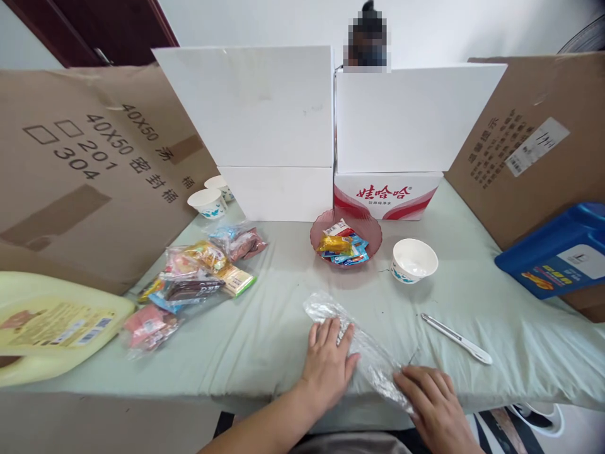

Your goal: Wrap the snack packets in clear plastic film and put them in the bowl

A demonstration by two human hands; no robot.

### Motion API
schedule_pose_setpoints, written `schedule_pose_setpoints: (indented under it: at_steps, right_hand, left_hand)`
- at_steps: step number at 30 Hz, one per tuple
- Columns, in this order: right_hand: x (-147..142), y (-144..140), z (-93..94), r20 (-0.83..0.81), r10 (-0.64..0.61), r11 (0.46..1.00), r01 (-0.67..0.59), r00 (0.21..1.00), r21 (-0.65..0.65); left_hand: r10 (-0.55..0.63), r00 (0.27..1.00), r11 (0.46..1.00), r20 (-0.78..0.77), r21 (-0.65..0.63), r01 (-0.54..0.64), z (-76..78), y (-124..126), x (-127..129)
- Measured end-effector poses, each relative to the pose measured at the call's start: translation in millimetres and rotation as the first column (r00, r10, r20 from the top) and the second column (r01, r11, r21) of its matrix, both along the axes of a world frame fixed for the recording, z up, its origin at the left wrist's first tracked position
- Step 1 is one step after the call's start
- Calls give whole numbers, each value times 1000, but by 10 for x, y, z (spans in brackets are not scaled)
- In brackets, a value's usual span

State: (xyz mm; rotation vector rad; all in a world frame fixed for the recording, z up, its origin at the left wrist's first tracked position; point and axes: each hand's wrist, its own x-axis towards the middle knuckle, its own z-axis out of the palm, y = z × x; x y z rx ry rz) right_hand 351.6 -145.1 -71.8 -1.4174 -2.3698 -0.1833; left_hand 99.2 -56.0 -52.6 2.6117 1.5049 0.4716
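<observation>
A folded strip of clear plastic bag (375, 359) lies slantwise on the cloth near the front edge. My left hand (328, 359) presses flat on its middle, fingers spread. At its near right end my right hand (432, 400) holds the plastic, with the fingers bent together and the thumb hidden. To the right rests a white utility knife (456, 338). Beyond the bag stand a pink glass bowl (317, 249) with several small wrapped packets (347, 246) in it and a white paper bowl (414, 258).
Several bagged snacks (198, 271) lie at left, with two paper bowls (208, 203) behind. A yellow jug (61, 328) and a blue bottle (562, 249) flank the table. White boxes (246, 107) and brown cardboard (94, 176) wall the back and sides. Behind is a person (367, 38).
</observation>
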Motion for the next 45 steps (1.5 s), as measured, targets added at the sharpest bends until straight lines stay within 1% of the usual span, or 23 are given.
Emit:
schedule_pose_setpoints:
  at_steps: [2, 4, 5, 7, 8, 9, 11, 12, 14, 17, 20, 22, 23, 26, 29, 31, 33, 34, 36, 38, 39, 42, 45]
  right_hand:
    - [10, -74, 69, -52, 48, 998, -45, 998, 46]
    - [-1, -88, 210, -77, 130, 989, -124, 989, 77]
    - [-17, -75, 303, -94, 185, 981, -179, 978, 69]
    - [-65, -19, 507, -164, 297, 953, -304, 941, -16]
    - [-96, 22, 606, -223, 334, 930, -359, 916, -83]
    - [-128, 73, 695, -292, 343, 905, -398, 893, -154]
    - [-195, 208, 827, -408, 274, 867, -407, 871, -287]
    - [-229, 298, 869, -441, 214, 857, -385, 871, -344]
    - [-309, 531, 903, -465, 87, 847, -311, 881, -431]
    - [-479, 977, 854, -442, -34, 846, -210, 896, -490]
    - [-706, 1386, 718, -372, -96, 849, -119, 923, -515]
    - [-853, 1557, 606, -331, -122, 848, -75, 936, -524]
    - [-914, 1608, 552, -318, -135, 849, -56, 938, -526]
    - [-1032, 1659, 424, -287, -176, 848, -3, 942, -530]
    - [-1061, 1648, 366, -262, -215, 841, 41, 941, -540]
    - [-1058, 1644, 357, -255, -229, 833, 54, 939, -550]
    - [-1057, 1654, 355, -256, -236, 826, 55, 937, -561]
    - [-1058, 1664, 355, -261, -240, 822, 52, 935, -567]
    - [-1061, 1693, 352, -278, -254, 813, 49, 926, -580]
    - [-1050, 1724, 352, -308, -277, 799, 40, 910, -600]
    - [-1035, 1733, 356, -328, -291, 788, 31, 899, -615]
    - [-946, 1700, 375, -401, -344, 736, -21, 849, -676]
    - [-819, 1551, 373, -454, -397, 678, -79, 798, -731]
  left_hand:
    - [-88, 996, 996, 22, -22, 89, -3, -1, 72]
    - [-195, 980, 980, 35, -37, 197, 3, 11, 92]
    - [-242, 969, 969, 54, -37, 244, 9, 15, 84]
    - [-322, 937, 945, 133, -23, 327, 20, 11, 46]
    - [-355, 915, 931, 191, -19, 365, 22, 2, 20]
    - [-382, 888, 917, 257, -17, 399, 21, -10, -8]
    - [-403, 822, 892, 402, -27, 451, 8, -37, -65]
    - [-394, 790, 886, 470, -36, 463, -3, -50, -92]
    - [-341, 742, 891, 577, -54, 451, -30, -69, -139]
    - [-239, 717, 914, 655, -98, 394, -73, -74, -181]
    - [-170, 682, 920, 711, -132, 368, -106, -64, -187]
    - [-143, 674, 924, 725, -147, 354, -119, -63, -183]
    - [-126, 684, 929, 719, -157, 336, -123, -68, -181]
    - [-70, 726, 953, 684, -170, 252, -121, -100, -183]
    - [-62, 767, 982, 639, -100, 162, -62, -91, -202]
    - [-53, 817, 995, 575, -38, 91, 21, -4, -220]
    - [-51, 866, 999, 498, 11, 53, 116, 162, -235]
    - [-70, 885, 998, 461, 27, 65, 155, 267, -237]
    - [-158, 908, 987, 388, 55, 148, 195, 489, -232]
    - [-256, 916, 967, 308, 60, 249, 173, 683, -216]
    - [-285, 919, 958, 272, 51, 282, 145, 756, -208]
    - [-311, 923, 949, 225, 27, 313, 40, 866, -195]
    - [-329, 908, 943, 259, 35, 331, -22, 865, -208]
